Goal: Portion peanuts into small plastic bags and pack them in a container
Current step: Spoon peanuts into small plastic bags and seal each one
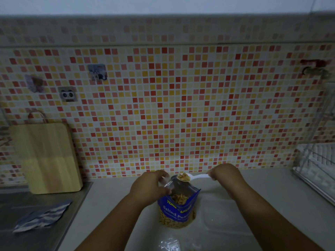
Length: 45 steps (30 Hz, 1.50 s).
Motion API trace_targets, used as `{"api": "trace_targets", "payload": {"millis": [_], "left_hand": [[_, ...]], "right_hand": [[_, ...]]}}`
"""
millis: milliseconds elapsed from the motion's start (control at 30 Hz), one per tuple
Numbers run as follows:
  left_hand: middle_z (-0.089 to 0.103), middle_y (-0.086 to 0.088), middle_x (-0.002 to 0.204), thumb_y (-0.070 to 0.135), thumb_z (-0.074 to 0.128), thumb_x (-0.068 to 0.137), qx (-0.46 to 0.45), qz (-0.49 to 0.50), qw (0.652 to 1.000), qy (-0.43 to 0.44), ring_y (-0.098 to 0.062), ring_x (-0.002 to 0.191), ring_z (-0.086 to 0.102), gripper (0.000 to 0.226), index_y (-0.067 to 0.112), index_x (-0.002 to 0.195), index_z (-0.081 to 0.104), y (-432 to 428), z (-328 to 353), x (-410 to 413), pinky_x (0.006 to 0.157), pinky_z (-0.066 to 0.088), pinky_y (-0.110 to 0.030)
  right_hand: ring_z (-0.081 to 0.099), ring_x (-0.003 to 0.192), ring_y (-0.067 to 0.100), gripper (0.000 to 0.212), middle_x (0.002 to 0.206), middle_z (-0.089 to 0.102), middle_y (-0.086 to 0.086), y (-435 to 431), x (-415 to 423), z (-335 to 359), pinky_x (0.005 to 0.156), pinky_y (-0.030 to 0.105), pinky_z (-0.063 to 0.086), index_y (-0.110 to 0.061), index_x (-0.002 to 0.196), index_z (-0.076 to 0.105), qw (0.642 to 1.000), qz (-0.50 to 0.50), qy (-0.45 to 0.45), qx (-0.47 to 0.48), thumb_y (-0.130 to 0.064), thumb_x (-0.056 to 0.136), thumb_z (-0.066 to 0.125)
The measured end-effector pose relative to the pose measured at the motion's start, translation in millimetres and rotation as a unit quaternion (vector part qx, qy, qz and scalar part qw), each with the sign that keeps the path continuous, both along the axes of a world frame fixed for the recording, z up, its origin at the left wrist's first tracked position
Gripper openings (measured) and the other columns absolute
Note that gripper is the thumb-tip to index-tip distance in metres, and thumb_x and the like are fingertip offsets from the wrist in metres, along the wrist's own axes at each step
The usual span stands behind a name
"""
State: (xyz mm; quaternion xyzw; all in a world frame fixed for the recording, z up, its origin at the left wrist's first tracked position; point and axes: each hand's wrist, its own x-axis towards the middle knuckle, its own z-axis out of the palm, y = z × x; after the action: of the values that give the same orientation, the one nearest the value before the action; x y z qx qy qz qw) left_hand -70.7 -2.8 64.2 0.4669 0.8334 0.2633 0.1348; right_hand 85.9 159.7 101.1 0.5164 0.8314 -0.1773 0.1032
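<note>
A blue bag of salted peanuts stands open on the counter, peanuts showing inside it. My left hand holds a small clear plastic bag open just above the blue bag's mouth. My right hand grips the handle of a white plastic spoon. The spoon's bowl is heaped with peanuts and hovers at the small bag's opening. A clear plastic container lies on the counter right of the peanut bag. More clear small bags lie at the near edge.
A wooden cutting board leans against the tiled wall at left. A striped blue cloth lies on the steel surface at lower left. A wire dish rack stands at the right, under a wall tap.
</note>
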Motion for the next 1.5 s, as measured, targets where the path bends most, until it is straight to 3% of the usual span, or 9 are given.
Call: {"api": "trace_targets", "payload": {"millis": [200,367,433,533,700,967,1133,1300,1500], "left_hand": [[0.064,0.009,0.112,0.039,0.076,0.071,0.011,-0.011,1.000,0.012,-0.011,0.096,0.060,0.050,0.034,0.117,0.058,8.1,3.7,14.9,0.078,0.053,-0.029],[0.066,0.008,0.104,0.035,0.074,0.074,0.082,0.011,0.996,-0.028,-0.009,0.088,0.059,0.041,0.031,0.113,0.061,15.0,2.2,26.3,0.073,0.050,-0.026],[0.065,0.009,0.098,0.033,0.075,0.074,0.130,0.028,0.988,-0.076,-0.009,0.089,0.061,0.033,0.032,0.104,0.062,17.1,-2.7,24.7,0.074,0.052,-0.025],[0.066,0.012,0.091,0.028,0.076,0.074,0.195,0.047,0.967,-0.158,-0.009,0.088,0.063,0.023,0.034,0.091,0.061,15.5,-5.1,22.5,0.074,0.053,-0.021],[0.069,0.003,0.095,0.018,0.074,0.078,0.242,0.089,0.925,-0.278,-0.006,0.083,0.064,0.025,0.022,0.101,0.064,9.3,1.2,16.6,0.063,0.054,-0.017],[0.068,-0.001,0.103,0.011,0.071,0.080,0.303,0.088,0.861,-0.399,-0.015,0.096,0.063,0.024,0.023,0.100,0.062,-7.8,6.2,20.5,0.070,0.050,-0.023],[0.064,-0.004,0.104,0.013,0.072,0.079,0.286,0.083,0.871,-0.391,-0.013,0.089,0.063,0.028,0.019,0.104,0.061,-27.4,1.7,35.5,0.065,0.051,-0.019],[0.068,-0.003,0.097,0.014,0.077,0.074,0.242,0.075,0.878,-0.406,-0.016,0.088,0.066,0.031,0.013,0.102,0.063,-41.8,-17.6,65.5,0.068,0.054,-0.021],[0.071,-0.008,0.086,0.009,0.065,0.084,0.196,0.031,0.850,-0.489,-0.018,0.074,0.067,0.014,0.007,0.098,0.064,-50.9,-44.5,81.5,0.065,0.053,-0.027]], "right_hand": [[0.046,0.068,0.014,0.027,0.071,0.044,0.002,-16.7,-14.5,5.8,0.073,0.027,0.041,-0.009,0.109,0.061,0.996,0.020,0.074,0.048,-0.020,0.093,0.042],[0.059,0.096,0.020,0.023,0.098,0.066,0.003,-47.4,-21.1,14.4,0.083,0.031,0.050,-0.016,0.102,0.071,0.968,0.142,0.134,0.158,-0.022,0.086,0.054],[0.056,0.099,0.020,0.017,0.095,0.068,-0.001,-58.2,-21.3,25.0,0.090,0.032,0.044,-0.022,0.093,0.072,0.908,0.254,0.167,0.289,-0.025,0.081,0.061],[0.053,0.070,0.014,0.005,0.061,0.062,-0.011,-60.1,-13.1,33.0,0.067,0.025,0.042,-0.027,0.062,0.070,0.791,0.359,0.228,0.439,-0.027,0.056,0.070],[0.054,0.071,0.020,0.015,0.067,0.066,-0.004,-45.5,3.5,47.1,0.069,0.030,0.037,-0.018,0.074,0.073,0.754,0.296,0.273,0.519,-0.013,0.065,0.062],[0.054,0.047,0.015,0.031,0.037,0.051,-0.006,-47.1,-9.9,-42.5,0.047,0.021,0.042,-0.024,0.040,0.058,0.885,0.280,0.135,0.347,-0.031,0.028,0.085],[0.049,0.101,0.014,0.020,0.100,0.064,-0.008,-71.9,4.1,-44.5,0.081,0.022,0.036,-0.028,0.099,0.069,0.923,0.231,0.270,0.150,-0.034,0.081,0.066],[0.056,0.061,-0.010,0.022,0.072,0.060,-0.013,-111.7,23.1,-55.2,0.055,0.004,0.041,-0.032,0.080,0.058,0.890,0.143,0.411,-0.140,-0.024,0.074,0.077],[0.069,0.083,0.017,0.013,0.086,0.075,0.004,-114.7,46.8,-101.4,0.080,0.033,0.055,-0.025,0.083,0.070,0.856,0.038,0.483,-0.183,-0.018,0.073,0.074]]}}
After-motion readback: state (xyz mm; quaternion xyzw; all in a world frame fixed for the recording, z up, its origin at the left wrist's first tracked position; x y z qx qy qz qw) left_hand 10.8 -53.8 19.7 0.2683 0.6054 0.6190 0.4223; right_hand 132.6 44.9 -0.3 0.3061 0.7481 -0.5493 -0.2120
